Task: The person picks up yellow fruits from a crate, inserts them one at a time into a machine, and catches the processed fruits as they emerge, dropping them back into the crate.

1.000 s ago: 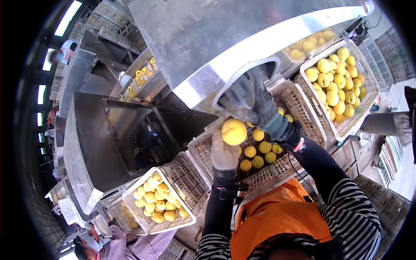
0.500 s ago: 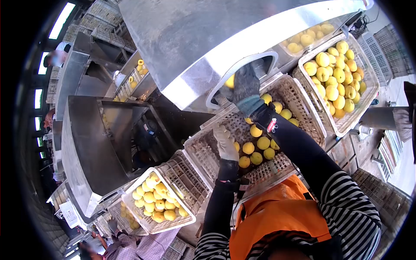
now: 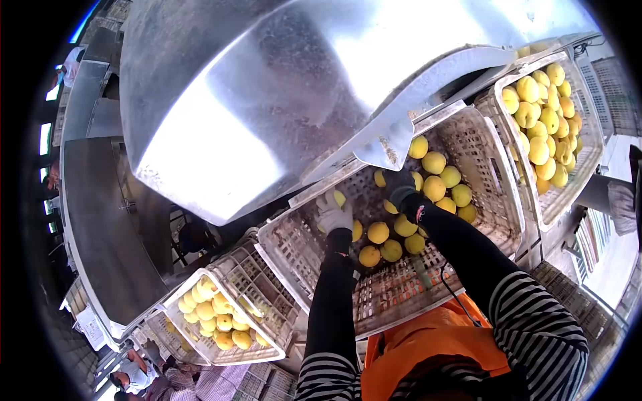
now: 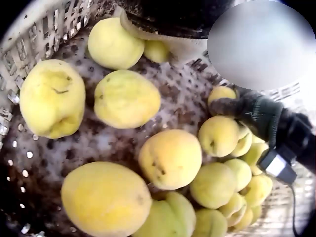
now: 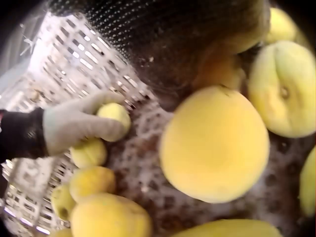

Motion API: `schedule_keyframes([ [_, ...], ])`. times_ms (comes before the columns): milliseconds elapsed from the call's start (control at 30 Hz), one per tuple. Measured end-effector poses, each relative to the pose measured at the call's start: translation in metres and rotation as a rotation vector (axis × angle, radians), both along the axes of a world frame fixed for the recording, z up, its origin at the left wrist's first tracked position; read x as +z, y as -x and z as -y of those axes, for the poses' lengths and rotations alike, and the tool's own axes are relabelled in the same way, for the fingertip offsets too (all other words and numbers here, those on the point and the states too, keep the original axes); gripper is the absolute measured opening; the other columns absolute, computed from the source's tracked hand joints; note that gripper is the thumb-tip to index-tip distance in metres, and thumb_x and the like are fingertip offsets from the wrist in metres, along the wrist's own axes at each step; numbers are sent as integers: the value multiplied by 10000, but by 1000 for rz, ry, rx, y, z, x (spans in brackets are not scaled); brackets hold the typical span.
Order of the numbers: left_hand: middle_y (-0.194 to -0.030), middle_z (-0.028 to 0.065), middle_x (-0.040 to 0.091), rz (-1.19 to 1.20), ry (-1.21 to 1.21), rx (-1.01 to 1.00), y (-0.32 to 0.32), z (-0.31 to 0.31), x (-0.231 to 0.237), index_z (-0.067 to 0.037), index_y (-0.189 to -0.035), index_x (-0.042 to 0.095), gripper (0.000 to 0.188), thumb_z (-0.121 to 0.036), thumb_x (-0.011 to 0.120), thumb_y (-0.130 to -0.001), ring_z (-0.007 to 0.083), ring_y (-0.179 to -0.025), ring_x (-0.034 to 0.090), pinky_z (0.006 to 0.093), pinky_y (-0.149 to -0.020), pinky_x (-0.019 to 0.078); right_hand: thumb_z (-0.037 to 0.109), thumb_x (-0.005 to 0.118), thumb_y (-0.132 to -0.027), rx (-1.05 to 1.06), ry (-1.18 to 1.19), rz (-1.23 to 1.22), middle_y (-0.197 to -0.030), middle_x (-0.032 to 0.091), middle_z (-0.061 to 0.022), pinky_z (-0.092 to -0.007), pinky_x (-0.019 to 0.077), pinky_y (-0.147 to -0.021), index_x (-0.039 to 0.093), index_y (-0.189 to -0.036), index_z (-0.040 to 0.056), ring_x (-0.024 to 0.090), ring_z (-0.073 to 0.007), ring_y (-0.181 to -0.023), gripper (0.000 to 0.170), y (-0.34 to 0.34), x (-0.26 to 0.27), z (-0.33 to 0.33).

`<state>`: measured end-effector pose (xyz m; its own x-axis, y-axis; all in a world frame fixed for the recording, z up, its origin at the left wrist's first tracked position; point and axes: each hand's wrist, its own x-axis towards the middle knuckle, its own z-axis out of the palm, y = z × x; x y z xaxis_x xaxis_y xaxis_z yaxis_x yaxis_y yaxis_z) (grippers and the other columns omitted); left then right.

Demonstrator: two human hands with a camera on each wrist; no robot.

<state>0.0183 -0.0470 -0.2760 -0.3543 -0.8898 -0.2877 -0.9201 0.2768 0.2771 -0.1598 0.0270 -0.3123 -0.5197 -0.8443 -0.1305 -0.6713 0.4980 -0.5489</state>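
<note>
In the head view, the white-gloved left hand [image 3: 334, 218] is at the left end of a plastic crate [image 3: 491, 170], pinching a yellow fruit [image 3: 340, 198]. The right wrist view shows that fruit [image 5: 114, 118] between the thumb and fingers of the left hand [image 5: 81, 123]. The dark-gloved right hand [image 3: 399, 183] reaches into the same crate below the metal hood's lip. Its fingers lie round another yellow fruit [image 4: 221, 93] in the left wrist view, partly hiding it. Several loose fruits [image 3: 378, 232] lie on the crate floor.
A large metal hood [image 3: 281, 87] overhangs the crate's far side. Fruit-filled crates stand at the right [image 3: 594, 110] and lower left [image 3: 217, 354]. Another metal station [image 3: 100, 220] is at the left; people sit at the lower left [image 3: 137, 374].
The right hand has come out of the hood's opening and down into the crate. The left hand, empty half a second ago, now pinches a fruit. The head view has shifted, with the hood filling more of it.
</note>
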Motion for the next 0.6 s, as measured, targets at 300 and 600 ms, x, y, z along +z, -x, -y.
schedule_keyframes([
  [300, -1238, 91, 436, -1708, -1306, 775, 13, -62, 140, -158, -1389, 244, 649, -361, 585, -876, 241, -1099, 487, 418, -884, 465, 269, 764, -705, 114, 476, 446, -1182, 516, -160, -377, 416, -936, 378, -1291, 13, 511, -272, -1092, 747, -15, 258, -41],
  [600, -1150, 91, 506, -1550, -832, 154, 28, -50, 255, -58, -1337, 322, 684, -443, 603, -845, 224, -1065, 514, 415, -898, 453, 273, 806, -626, 36, 585, 224, -1199, 514, -201, -433, 401, -945, 423, -1253, -19, 501, -381, -1096, 790, -18, 351, -51],
])
